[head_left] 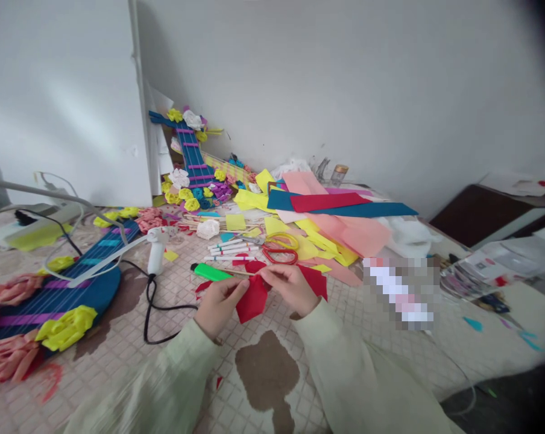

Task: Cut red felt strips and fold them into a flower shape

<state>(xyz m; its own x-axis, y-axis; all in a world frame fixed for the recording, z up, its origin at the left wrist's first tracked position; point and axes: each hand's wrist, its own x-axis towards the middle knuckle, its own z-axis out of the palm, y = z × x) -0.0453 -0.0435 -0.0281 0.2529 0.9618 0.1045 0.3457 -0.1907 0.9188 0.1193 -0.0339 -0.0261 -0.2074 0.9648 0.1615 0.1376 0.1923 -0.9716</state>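
Observation:
My left hand (219, 304) and my right hand (289, 288) meet over a piece of red paper (253, 296), each pinching an edge of it just above the tiled table top (173, 289). A thin wooden stick (240, 272) runs across the paper's upper edge between my fingers. More red paper (316, 280) lies under my right hand. Right behind my hands lie a green marker-like object (210, 272), red-handled scissors (281, 253) and a row of white pens (231, 249).
A white glue gun (155, 250) with a black cord (157, 304) stands to the left. Blue guitar-shaped craft boards (59, 295) with paper flowers sit at left and against the wall (191, 154). Loose coloured paper sheets (340, 220) pile up behind. A brown stain (266, 374) marks the near table.

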